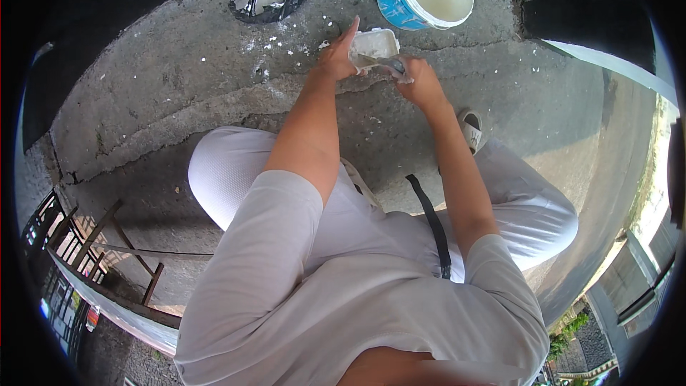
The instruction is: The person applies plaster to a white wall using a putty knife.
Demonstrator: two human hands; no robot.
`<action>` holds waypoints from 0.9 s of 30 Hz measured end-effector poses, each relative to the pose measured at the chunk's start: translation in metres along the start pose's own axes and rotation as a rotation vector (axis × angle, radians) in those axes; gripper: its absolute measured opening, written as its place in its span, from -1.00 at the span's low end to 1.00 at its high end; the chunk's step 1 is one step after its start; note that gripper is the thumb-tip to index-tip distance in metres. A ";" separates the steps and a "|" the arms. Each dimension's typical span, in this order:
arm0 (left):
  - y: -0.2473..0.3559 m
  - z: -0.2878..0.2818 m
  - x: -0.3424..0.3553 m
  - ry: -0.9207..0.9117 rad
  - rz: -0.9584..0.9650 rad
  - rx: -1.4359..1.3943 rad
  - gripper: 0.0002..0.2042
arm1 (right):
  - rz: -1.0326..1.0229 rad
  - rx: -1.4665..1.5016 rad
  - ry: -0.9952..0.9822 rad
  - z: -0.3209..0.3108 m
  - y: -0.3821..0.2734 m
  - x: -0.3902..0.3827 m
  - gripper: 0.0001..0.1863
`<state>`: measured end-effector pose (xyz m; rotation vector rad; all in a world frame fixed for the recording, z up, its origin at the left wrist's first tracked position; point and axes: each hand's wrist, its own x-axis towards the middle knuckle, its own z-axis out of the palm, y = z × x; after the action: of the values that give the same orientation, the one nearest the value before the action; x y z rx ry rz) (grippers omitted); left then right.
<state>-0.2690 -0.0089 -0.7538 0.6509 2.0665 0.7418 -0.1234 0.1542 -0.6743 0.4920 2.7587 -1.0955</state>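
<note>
Out in front of me, my left hand (337,58) grips the left side of a shallow, rectangular white tub (394,41), its fingers stretched up along the wall. White paste coats the tub's inside. My right hand (421,83) is closed around a scraper (389,66) smeared with white, at the tub's near edge. The scraper's blade points left toward my left hand; its exact shape is hard to make out.
Beyond the tub, to the right, stands a blue and white bucket (404,6) with pale material inside. A crumpled black plastic bag (289,1) holding white material lies at the far left. White crumbs dot the cracked concrete ground (214,86). A metal frame (136,250) stands at the left.
</note>
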 end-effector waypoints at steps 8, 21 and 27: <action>-0.017 0.018 -0.017 0.222 -0.089 -0.005 0.28 | 0.068 0.133 0.234 0.023 -0.009 0.001 -0.72; -0.023 0.018 -0.021 0.240 -0.185 0.026 0.17 | 0.009 0.272 0.273 0.034 -0.036 0.022 -0.74; -0.020 0.023 -0.017 0.260 -0.126 0.032 0.03 | -0.156 0.391 0.417 0.056 -0.023 0.048 -0.72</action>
<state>-0.2448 -0.0282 -0.7696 0.4550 2.3365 0.7536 -0.1764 0.1117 -0.7118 0.6193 2.9694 -1.7693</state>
